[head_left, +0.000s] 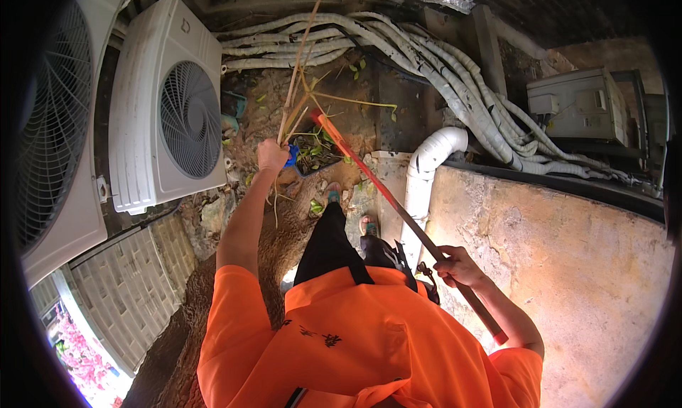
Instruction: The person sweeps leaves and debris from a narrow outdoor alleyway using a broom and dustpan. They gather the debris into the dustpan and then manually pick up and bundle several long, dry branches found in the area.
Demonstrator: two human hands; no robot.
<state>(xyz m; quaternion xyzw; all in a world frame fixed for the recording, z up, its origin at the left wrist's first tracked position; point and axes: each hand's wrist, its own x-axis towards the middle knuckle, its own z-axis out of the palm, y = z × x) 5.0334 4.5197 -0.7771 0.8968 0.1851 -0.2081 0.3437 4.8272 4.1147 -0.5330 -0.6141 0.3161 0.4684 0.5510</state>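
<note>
My left hand (272, 154) is closed round a bundle of long, thin dry stems (290, 108), which rise past the top of the view. Right beside its fingers shows something bright blue (292, 156), whose kind I cannot make out. My right hand (458, 266) grips the lower part of a long pole (419, 232), brown along the handle with a red cap at the near end. The pole slants up and left, and its red and orange far end (330, 129) lies close to the stems. Below that end, a dark tray-like container (317, 168) holds green leaves and twigs.
Two white outdoor air-conditioner units (167, 110) stand at the left. Wrapped white pipes (440, 74) curve across the back to the right. A white drainpipe (426, 170) bends down beside a stained wall (540, 245). Grey boxes (579, 106) sit behind it. The ground is rough earth (266, 248).
</note>
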